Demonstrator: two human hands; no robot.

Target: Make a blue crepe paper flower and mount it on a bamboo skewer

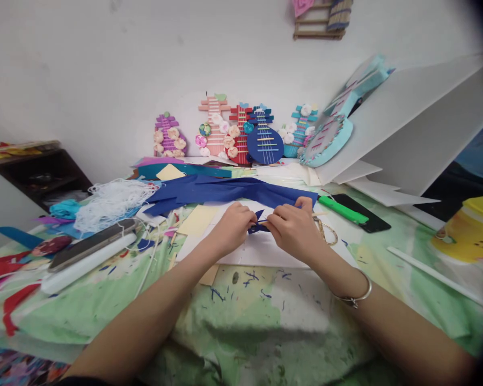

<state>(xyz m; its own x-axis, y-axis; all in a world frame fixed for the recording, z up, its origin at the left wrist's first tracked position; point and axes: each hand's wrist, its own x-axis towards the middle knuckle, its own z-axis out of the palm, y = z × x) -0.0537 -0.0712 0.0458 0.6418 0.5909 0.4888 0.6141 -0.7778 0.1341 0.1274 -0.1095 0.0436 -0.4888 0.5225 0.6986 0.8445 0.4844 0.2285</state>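
Between my two hands, over a white board (pixel 225 253), is a small dark blue piece (pixel 259 227). My left hand (pixel 236 225) is closed with its fingertips pinching the left side of that piece. My right hand (pixel 292 228) is closed too, its thumb and finger pinching the other side. Gold-handled scissors (pixel 329 231) lie just right of my right hand, partly hidden by it. Behind both hands stretches a long heap of dark blue sheets (pixel 221 190).
Left are white string (pixel 115 203), a phone (pixel 92 244) and a white bar. A green cutter (pixel 343 209), black phone (pixel 366 215), white stick (pixel 438 276) and yellow container (pixel 469 230) are right. Decorated paper instruments (pixel 265 143) stand against the wall; blue scraps dot the green cloth.
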